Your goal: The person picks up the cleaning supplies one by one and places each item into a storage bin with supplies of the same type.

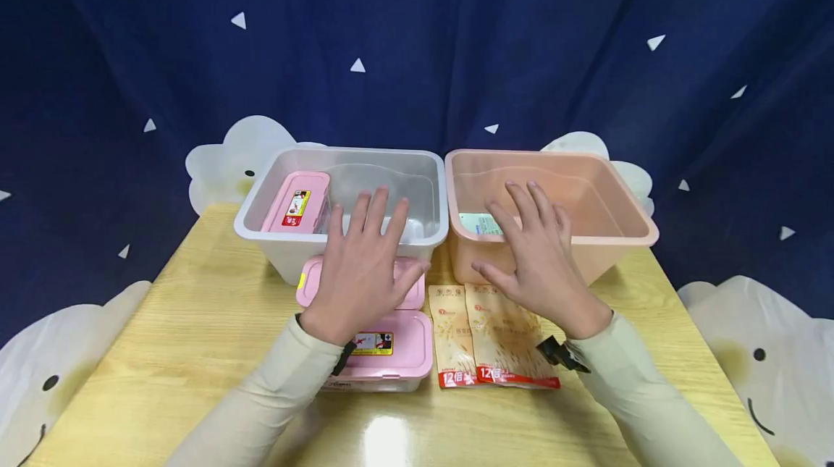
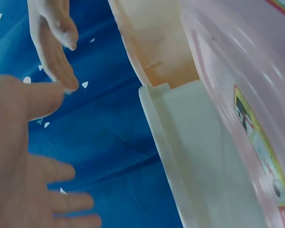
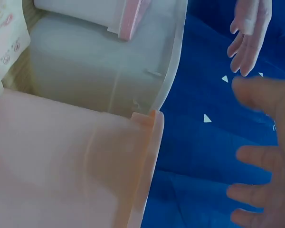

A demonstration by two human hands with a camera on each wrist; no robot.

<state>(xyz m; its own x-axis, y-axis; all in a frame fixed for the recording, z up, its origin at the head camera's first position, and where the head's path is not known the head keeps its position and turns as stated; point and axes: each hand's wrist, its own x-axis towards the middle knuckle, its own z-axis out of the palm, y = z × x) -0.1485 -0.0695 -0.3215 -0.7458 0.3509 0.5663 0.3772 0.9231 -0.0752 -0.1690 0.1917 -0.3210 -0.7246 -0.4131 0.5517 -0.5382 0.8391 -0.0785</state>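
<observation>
Navy curtain (image 1: 404,32) hangs behind a wood table (image 1: 195,322). Two pink-lidded boxes (image 1: 407,362) sit in front of the grey bin (image 1: 280,257), two tan packets (image 1: 504,333) by the peach bin (image 1: 465,261), and yeah, left hand (image 1: 365,264) and right hand (image 1: 546,264) just hover above, fingers spread apart.

A wooden worktop (image 1: 195,322) stands against a navy curtain (image 1: 417,32) printed with white triangles (image 1: 357,66) and smiling clouds (image 1: 39,351), nursery-style décor suggesting a room at home, though the setting cannot be confirmed. Plastic bins (image 1: 599,255) and pink boxes (image 1: 410,351) add a household note.
</observation>
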